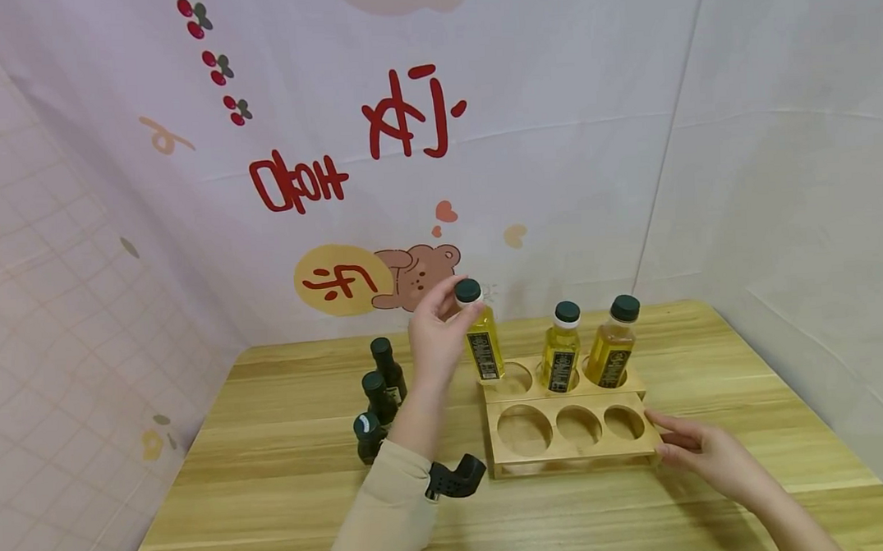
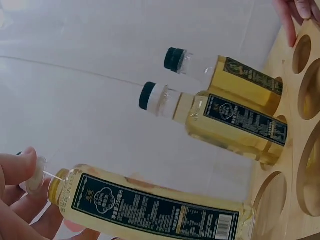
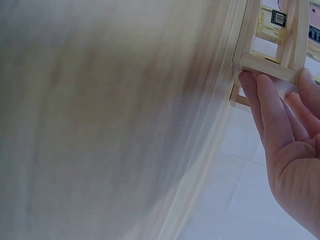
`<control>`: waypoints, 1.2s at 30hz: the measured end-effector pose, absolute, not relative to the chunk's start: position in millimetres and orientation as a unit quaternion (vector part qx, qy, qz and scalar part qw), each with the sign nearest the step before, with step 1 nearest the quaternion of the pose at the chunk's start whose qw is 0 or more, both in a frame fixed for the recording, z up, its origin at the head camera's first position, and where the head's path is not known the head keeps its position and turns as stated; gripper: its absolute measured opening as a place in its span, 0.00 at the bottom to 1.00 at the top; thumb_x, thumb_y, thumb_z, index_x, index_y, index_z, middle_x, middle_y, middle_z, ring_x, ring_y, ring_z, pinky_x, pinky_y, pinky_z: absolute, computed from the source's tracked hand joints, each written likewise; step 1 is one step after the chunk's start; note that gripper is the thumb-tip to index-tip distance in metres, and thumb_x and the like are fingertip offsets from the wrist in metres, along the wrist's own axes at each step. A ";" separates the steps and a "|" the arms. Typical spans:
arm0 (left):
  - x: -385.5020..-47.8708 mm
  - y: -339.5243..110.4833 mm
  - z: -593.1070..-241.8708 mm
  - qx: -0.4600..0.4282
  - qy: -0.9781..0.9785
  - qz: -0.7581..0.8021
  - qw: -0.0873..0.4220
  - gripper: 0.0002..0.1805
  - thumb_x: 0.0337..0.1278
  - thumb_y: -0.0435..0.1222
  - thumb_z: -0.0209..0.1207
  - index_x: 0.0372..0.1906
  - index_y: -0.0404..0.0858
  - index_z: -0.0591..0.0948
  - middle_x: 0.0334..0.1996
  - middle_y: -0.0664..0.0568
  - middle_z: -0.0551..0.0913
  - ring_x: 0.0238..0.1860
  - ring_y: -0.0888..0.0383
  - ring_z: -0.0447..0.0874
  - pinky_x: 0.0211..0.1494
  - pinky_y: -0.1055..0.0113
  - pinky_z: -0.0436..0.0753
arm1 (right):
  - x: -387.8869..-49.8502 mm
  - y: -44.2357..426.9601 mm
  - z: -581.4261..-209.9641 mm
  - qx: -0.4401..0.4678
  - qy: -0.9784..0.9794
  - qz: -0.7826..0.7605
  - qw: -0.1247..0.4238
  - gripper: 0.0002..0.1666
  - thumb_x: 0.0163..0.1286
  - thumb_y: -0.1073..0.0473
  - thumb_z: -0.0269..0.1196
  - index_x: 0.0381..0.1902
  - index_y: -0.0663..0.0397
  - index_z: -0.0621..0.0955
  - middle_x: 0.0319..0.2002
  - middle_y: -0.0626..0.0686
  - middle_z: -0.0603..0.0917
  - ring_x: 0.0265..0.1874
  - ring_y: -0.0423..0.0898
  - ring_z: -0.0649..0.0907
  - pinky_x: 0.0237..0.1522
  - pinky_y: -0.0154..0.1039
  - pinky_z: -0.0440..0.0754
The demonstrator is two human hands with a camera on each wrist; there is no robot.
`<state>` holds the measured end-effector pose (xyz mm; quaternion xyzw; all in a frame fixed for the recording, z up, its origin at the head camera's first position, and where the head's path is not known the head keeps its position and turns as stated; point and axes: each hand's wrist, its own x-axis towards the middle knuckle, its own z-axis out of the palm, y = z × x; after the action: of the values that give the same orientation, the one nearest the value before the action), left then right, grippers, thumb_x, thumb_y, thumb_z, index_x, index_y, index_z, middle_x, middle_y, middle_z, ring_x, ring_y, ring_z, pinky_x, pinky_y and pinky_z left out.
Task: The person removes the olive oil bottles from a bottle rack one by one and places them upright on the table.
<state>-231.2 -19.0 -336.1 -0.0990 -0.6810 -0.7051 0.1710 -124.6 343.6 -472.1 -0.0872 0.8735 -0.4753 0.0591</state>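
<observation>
My left hand point(image 1: 438, 329) pinches an oil bottle point(image 1: 485, 347) by its dark green cap, thumb on the near side. Yellow liquid and a dark label show in the left wrist view, where the held bottle point(image 2: 150, 205) is tilted. Its base hangs at the back-left hole of a two-tier wooden bottle rack point(image 1: 578, 450); whether it touches cannot be told. Two more oil bottles, one pale point(image 1: 561, 348) and one amber point(image 1: 612, 344), stand in the back row's other holes. At the rack's right end, my right hand point(image 1: 708, 453) grips the corner between thumb and fingers point(image 3: 272, 110).
Left of the rack, several dark bottles with green caps point(image 1: 376, 385) stand in a line, partly behind the left forearm. The rack's front row has three round holes with nothing in them. A printed cloth point(image 1: 556, 180) hangs behind the wooden table point(image 1: 273, 496).
</observation>
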 end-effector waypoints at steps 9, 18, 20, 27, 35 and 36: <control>-235.4 -35.9 -344.9 -0.054 -0.691 -0.688 0.217 0.20 0.54 0.28 0.70 0.53 0.43 0.85 0.48 0.53 0.87 0.51 0.54 0.84 0.56 0.52 0.81 | -124.0 344.4 -471.6 -0.085 0.877 -0.469 0.065 0.35 0.70 0.58 0.64 0.70 0.69 0.68 0.64 0.75 0.69 0.44 0.27 0.80 0.40 0.36 0.85; -242.7 -38.3 -370.0 -0.008 -0.724 -0.648 0.236 0.19 0.54 0.29 0.70 0.53 0.42 0.85 0.50 0.51 0.86 0.54 0.52 0.83 0.57 0.48 0.79 | -123.3 343.9 -472.0 -0.079 0.880 -0.465 0.062 0.36 0.70 0.57 0.65 0.70 0.69 0.68 0.64 0.74 0.70 0.44 0.28 0.81 0.39 0.35 0.85; -244.4 -38.5 -374.3 -0.002 -0.727 -0.645 0.236 0.19 0.54 0.29 0.69 0.53 0.42 0.85 0.50 0.50 0.86 0.54 0.50 0.83 0.58 0.47 0.78 | -123.7 343.6 -472.0 -0.079 0.879 -0.467 0.063 0.36 0.70 0.58 0.65 0.70 0.69 0.68 0.64 0.75 0.70 0.44 0.27 0.81 0.39 0.36 0.85; -248.7 -38.4 -384.3 0.002 -0.737 -0.633 0.237 0.19 0.55 0.28 0.69 0.52 0.43 0.85 0.49 0.50 0.86 0.53 0.49 0.83 0.58 0.47 0.78 | -124.3 343.7 -472.2 -0.081 0.878 -0.467 0.061 0.35 0.70 0.58 0.65 0.69 0.69 0.68 0.63 0.75 0.70 0.45 0.26 0.79 0.40 0.35 0.85; -251.9 -38.5 -391.2 -0.009 -0.747 -0.616 0.248 0.19 0.55 0.28 0.69 0.52 0.43 0.85 0.49 0.50 0.87 0.52 0.49 0.84 0.57 0.49 0.79 | -124.5 344.2 -474.0 -0.082 0.877 -0.471 0.057 0.35 0.70 0.59 0.65 0.69 0.69 0.68 0.63 0.74 0.71 0.45 0.27 0.80 0.40 0.35 0.84; -252.0 -38.5 -391.3 -0.010 -0.748 -0.616 0.247 0.19 0.55 0.28 0.69 0.52 0.43 0.85 0.49 0.50 0.87 0.52 0.49 0.84 0.57 0.49 0.79 | -124.6 344.3 -474.2 -0.083 0.876 -0.471 0.057 0.35 0.70 0.59 0.65 0.69 0.69 0.68 0.63 0.74 0.71 0.45 0.27 0.80 0.40 0.35 0.84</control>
<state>-252.0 -38.5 -391.3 -0.0096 -0.7479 -0.6159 0.2473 -124.6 344.3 -474.2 -0.0828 0.8762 -0.4714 0.0568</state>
